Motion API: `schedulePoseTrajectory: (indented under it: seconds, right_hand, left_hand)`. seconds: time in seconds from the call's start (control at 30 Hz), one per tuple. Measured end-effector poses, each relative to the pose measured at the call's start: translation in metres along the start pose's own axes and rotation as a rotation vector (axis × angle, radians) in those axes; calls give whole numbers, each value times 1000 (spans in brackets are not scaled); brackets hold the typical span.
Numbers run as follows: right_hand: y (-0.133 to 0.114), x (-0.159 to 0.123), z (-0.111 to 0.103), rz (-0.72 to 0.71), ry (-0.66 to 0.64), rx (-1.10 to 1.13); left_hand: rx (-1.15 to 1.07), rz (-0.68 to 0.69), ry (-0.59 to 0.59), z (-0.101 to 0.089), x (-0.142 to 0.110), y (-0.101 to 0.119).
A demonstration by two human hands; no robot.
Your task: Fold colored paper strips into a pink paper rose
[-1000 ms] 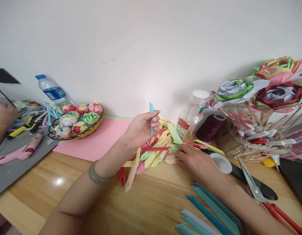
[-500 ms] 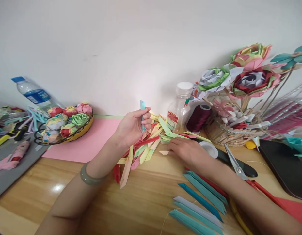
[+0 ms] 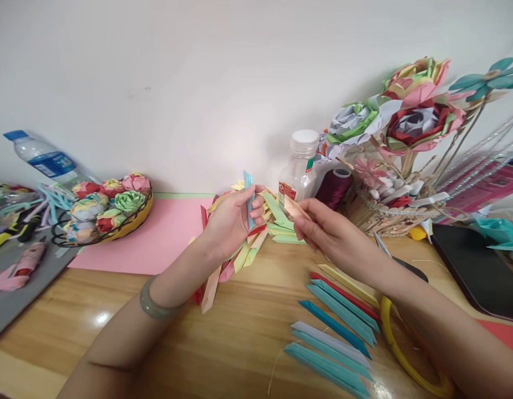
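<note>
My left hand, with a bracelet on its wrist, is closed around light-blue folded paper strips held upright. To its right, my right hand pinches a pale peach folded paper strip between thumb and fingers, raised off the table in front of the clear bottle. Under and behind the left hand lies a loose pile of folded paper strips in green, yellow, red and pink. Below the right forearm, several blue, lilac, red and yellow strips lie in a slanted row.
A basket of paper flowers stands on the left beside pink paper. A clear bottle, dark thread spool and flower basket line the wall. A yellow ring and black phone-like slab are at right.
My right hand has lifted from the pile's right side, bringing up the peach strip. My left hand keeps its blue strips and has barely moved. The view has shifted slightly.
</note>
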State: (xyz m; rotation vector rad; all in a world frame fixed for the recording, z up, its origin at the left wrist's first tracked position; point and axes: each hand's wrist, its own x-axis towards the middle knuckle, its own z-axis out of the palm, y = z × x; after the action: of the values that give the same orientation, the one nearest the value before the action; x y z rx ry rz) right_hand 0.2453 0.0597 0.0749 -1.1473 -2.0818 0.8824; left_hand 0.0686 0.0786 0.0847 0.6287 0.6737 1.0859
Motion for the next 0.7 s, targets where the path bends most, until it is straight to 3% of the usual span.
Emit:
schedulePoseTrajectory:
  seconds: [0.13,0.33,0.6,0.7]
  right_hand:
    - [-5,0,-5,-24,81,35]
    - [-5,0,-10,-67,109,-52]
    - [-9,-2,-10,90,119,288]
    - [-10,-2,-10,102,110,314]
  left_hand:
    - [50,59,14,3,-2,-14]
    - [108,4,15,3,-3,-28]
    - [50,-35,60,2,2,-38]
    - [20,-26,51,2,2,-40]
